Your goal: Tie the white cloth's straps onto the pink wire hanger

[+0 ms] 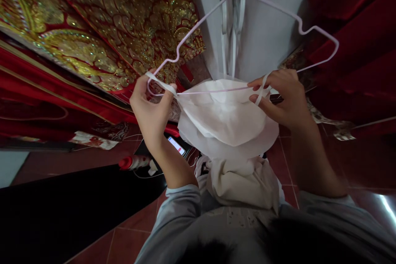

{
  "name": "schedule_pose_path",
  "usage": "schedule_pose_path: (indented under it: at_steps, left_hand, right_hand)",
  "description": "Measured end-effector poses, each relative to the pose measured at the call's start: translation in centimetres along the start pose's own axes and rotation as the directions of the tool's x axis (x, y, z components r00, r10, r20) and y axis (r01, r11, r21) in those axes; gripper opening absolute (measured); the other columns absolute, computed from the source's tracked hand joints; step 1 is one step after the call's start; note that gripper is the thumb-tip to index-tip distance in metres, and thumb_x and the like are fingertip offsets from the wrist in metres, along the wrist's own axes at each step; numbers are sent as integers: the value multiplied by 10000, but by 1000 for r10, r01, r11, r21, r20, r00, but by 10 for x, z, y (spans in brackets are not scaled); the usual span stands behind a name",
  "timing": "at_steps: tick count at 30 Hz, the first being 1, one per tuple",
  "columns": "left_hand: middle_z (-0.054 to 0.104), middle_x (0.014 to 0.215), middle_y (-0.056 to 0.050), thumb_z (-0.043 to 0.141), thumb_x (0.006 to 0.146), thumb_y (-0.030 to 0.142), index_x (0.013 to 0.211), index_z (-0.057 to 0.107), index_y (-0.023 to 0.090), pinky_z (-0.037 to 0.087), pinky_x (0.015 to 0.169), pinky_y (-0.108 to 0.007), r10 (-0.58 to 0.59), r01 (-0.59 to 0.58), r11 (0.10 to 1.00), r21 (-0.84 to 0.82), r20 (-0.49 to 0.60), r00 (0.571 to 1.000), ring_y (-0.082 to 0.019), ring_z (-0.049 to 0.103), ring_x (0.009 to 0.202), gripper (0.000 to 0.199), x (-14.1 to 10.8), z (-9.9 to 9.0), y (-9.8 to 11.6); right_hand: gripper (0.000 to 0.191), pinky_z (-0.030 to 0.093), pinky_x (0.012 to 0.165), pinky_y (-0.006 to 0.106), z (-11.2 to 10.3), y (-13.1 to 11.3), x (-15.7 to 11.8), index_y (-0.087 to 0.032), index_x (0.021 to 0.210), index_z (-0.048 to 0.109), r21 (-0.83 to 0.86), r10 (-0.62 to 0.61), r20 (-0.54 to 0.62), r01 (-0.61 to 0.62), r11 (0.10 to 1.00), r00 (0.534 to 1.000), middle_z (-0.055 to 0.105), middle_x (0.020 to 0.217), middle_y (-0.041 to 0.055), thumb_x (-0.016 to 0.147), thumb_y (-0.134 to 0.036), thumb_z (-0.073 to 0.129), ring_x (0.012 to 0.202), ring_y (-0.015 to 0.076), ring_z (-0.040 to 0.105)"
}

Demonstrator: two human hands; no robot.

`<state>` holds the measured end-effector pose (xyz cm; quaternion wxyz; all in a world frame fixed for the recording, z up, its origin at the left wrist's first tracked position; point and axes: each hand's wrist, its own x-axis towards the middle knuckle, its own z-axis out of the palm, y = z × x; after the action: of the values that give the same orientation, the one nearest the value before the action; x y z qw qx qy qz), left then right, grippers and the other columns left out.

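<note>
A pale pink hanger (208,15) hangs upright in front of me, its lower bar running behind my fingers. Below the bar hangs a white garment (225,119) with thin white straps. My left hand (153,109) holds one strap between thumb and fingers, and that strap lies around the hanger's left end. My right hand (283,97) has the other strap looped over its fingers and thumb, beside the lower bar, inward of the hanger's right end. A beige cloth (244,181) lies in my lap.
Red and gold sequinned garments (123,20) hang at the left, dark red ones (355,45) at the right. A grey-white panel (266,20) stands behind the hanger. At lower left are a lit phone (176,146), a red-capped bottle (133,162) and a black surface (77,210).
</note>
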<state>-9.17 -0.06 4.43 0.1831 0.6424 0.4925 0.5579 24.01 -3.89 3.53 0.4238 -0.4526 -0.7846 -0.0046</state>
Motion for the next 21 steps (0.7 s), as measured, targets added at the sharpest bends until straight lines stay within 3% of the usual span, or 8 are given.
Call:
schedule_pose_path:
  at_steps: [4,9,13,16,19,21]
  left_hand:
    - [766,1069,-67,932,794,415,1081,729,276,602,946,-441,18,-21,998,-56,-44,999,-265,750,1030,378,-5,3,6]
    - [771,1053,-45,913,812,397,1085,726,252,599,939,-440,134,-134,990,47,10,991,-268,751,1030,361,-3,0,25]
    - [749,1106,-37,936,788,431,1100,724,253,556,1031,-453,147,-166,971,175,114,982,-289,714,1096,417,5,-3,39]
    - [740,1047,-40,899,833,474,1071,709,249,546,958,-423,159,-192,954,231,153,975,-272,698,1020,378,8,3,51]
    - [701,893,-40,742,980,475,1018,719,219,512,817,-398,190,-199,940,276,61,980,-236,670,837,260,8,12,60]
    - [678,852,-27,701,1005,493,975,740,229,501,823,-388,77,-73,982,176,-20,997,-226,659,822,268,10,16,63]
  right_hand:
    - [238,448,864,472,0,-1,0,-305,999,715,-7,40,-9,-40,999,999,732,838,24,999,-523,622,828,242,671]
    - [248,453,922,493,4,-2,0,-307,934,673,-17,80,-45,-81,997,996,750,869,17,999,-539,617,845,241,671]
    - [274,448,973,542,8,-5,-2,-320,912,668,-45,126,-71,-129,991,990,732,855,29,995,-572,597,875,269,669]
    - [261,443,992,582,13,-11,-2,-349,938,692,-78,166,-101,-175,982,981,718,827,39,1005,-567,565,914,297,664]
    - [276,449,986,602,19,-19,4,-356,945,701,-93,184,-99,-193,977,978,707,792,34,1010,-576,547,875,292,663]
    - [304,469,961,582,24,-24,9,-337,897,690,-73,164,-93,-171,983,982,698,756,18,1000,-596,569,783,254,647]
